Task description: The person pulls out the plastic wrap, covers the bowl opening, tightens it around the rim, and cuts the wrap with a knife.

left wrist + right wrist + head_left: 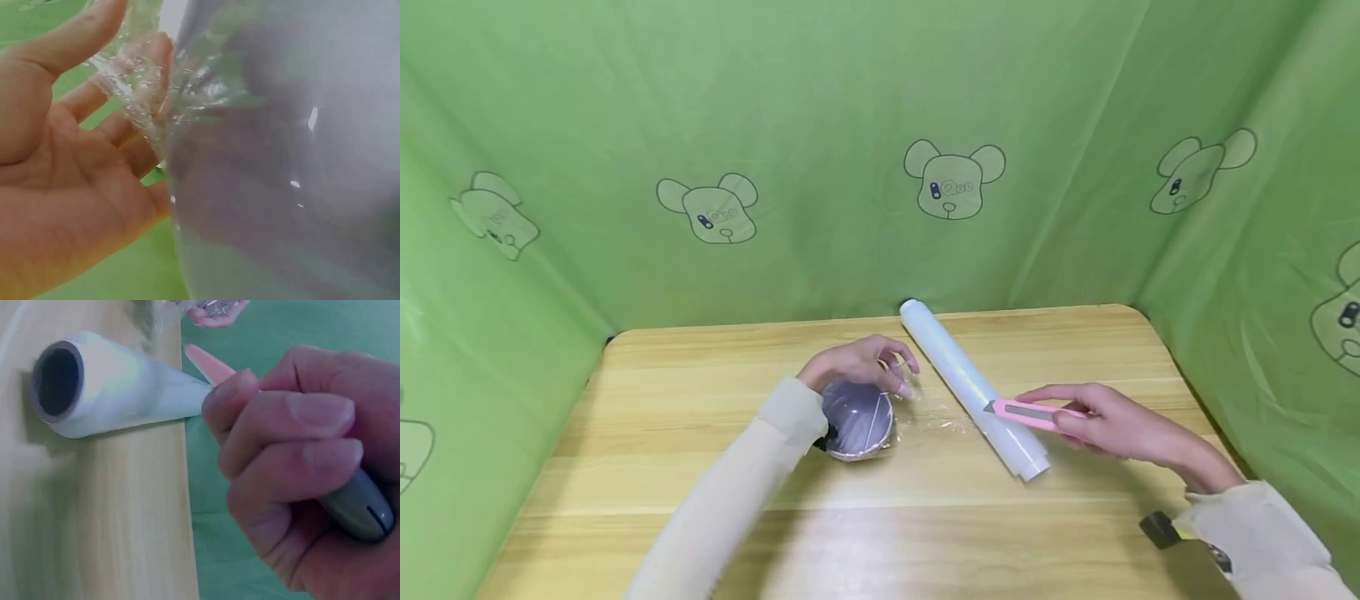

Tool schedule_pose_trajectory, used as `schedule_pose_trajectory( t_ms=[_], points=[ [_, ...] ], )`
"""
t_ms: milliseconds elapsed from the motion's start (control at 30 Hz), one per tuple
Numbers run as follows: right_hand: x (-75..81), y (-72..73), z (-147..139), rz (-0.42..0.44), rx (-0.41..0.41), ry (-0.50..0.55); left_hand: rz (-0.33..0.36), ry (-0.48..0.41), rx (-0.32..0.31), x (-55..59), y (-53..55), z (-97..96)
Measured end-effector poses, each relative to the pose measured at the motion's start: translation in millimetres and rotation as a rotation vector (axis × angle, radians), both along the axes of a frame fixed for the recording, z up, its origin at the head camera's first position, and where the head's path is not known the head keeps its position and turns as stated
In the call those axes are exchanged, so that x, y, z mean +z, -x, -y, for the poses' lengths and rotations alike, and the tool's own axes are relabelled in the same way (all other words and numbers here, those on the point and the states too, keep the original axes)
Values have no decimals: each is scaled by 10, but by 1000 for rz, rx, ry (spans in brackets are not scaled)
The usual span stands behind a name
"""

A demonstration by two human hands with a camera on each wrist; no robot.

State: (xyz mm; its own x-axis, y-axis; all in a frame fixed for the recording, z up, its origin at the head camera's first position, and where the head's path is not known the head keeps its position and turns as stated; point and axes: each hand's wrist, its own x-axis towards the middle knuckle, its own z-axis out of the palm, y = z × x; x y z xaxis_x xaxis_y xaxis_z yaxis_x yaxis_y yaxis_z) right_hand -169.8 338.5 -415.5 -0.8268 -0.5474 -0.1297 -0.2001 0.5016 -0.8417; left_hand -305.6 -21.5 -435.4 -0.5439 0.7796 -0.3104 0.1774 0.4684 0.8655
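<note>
A greyish-purple bowl stands on the table with clear plastic wrap over it, and loose film stretches from it toward the roll. My left hand is at the bowl's far right rim. In the left wrist view its thumb stands apart from the fingers, which touch the crumpled film. My right hand grips a pink utility knife, its tip pointing left above the plastic wrap roll. The right wrist view shows fingers curled round the knife's handle.
The roll lies slantwise on the wooden table, its far end at the back edge. Green curtains with bear-head prints enclose the back and sides. A dark object is beside the right sleeve.
</note>
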Motion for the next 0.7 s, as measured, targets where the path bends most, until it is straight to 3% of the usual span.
schedule_pose_trajectory(
  t_ms=[100,267,400,567,700],
  points=[
    [-72,-23,7,18,-10,44,-17,-9,44,-17,-15,33],
    [-157,-70,40,34,-22,97,-49,-47,58,-56,-15,90],
    [-205,-109,51,50,-34,142,-32,-89,89,-79,-17,143],
    [-292,-153,-9,70,-51,237,8,-115,176,-91,-34,204],
    [-407,-194,-107,56,-59,307,-31,-125,251,-91,-69,280]
  ],
)
